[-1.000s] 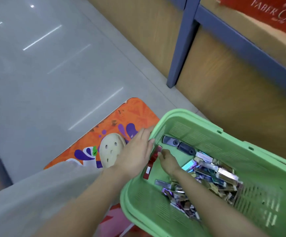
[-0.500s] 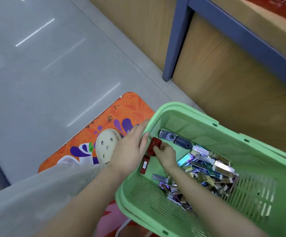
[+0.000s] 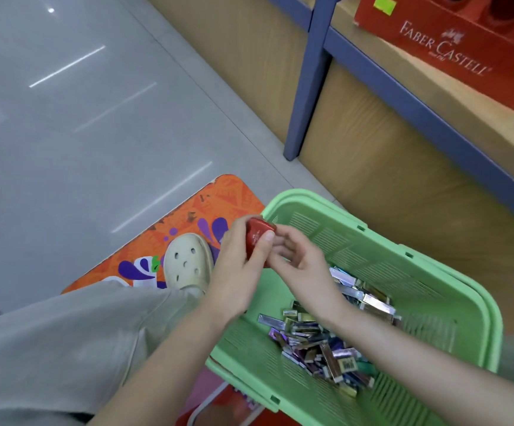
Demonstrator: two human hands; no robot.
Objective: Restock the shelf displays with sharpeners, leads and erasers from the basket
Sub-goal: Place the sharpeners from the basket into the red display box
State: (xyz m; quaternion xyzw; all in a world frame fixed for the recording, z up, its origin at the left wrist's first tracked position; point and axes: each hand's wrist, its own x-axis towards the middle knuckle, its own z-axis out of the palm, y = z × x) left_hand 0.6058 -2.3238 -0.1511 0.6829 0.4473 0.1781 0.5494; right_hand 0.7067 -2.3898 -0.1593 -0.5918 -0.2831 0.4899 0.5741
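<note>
Clamping, left hand (image 3: pixel 237 272): grip closed on a red sharpener (image 3: pixel 257 236), thumb laid across its face, fingers behind. White print on the casing, too small to read. (Spotter)

And the other hand? (Recorder)

Right hand (image 3: pixel 302 265) just beside it, fingers (image 3: pixel 292 241) curled toward the sharpener's near edge. Cannot tell whether that grip has hold of it or only brushes it. (Spotter)

Where does the sharpener sit? (Recorder)

Held in the air over the far-left corner of the green basket (image 3: pixel 298 196), about level with the rim. Not resting on anything but the hands. (Spotter)

Basket contents? (Recorder)

Slotted plastic walls. A heap of small shiny boxes (image 3: pixel 326 342), silver, gold and purple, piled from the middle toward the near right. The right forearm crosses above the heap. (Spotter)

Further out? (Recorder)

Left of the basket: a cream clog (image 3: pixel 188 262) with round holes, standing on an orange patterned mat (image 3: pixel 219 204); a grey trouser leg (image 3: pixel 65 348) above it. Glossy grey floor tiles (image 3: pixel 65 118) beyond. Upper right: shelf with a blue metal frame (image 3: pixel 308 87) and wood-look boards. On the board, a red Faber-Castell display box (image 3: pixel 446 50) with green stickers (image 3: pixel 384 4). (Spotter)
</note>
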